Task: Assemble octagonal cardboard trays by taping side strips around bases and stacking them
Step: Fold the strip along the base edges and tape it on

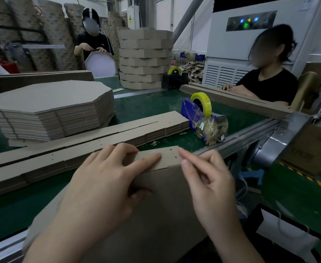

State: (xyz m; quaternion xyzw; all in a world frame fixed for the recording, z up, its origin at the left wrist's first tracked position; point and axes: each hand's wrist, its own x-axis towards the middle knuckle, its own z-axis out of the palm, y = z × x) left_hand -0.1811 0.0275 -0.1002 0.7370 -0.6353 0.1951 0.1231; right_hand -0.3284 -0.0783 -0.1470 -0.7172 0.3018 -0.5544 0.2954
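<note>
A large cardboard base point(155, 215) lies tilted toward me over the table's near edge. A side strip point(168, 156) with small punched holes stands along its far edge. My left hand point(106, 179) grips that strip, fingers draped over its top and thumb pressed on the base side. My right hand point(209, 179) has its thumb and index tip pinching the strip's right end, the other fingers curled. No tape is discernible in its fingers. A blue tape dispenser point(189, 111) with a yellow-green roll point(201, 102) stands beyond my right hand.
Flat side strips point(99, 137) lie in long stacks across the green table point(155, 103). Octagonal bases point(51, 111) are piled at the left. Finished trays point(144, 57) are stacked at the back beside a black dispenser point(174, 78). Two other people work across the table.
</note>
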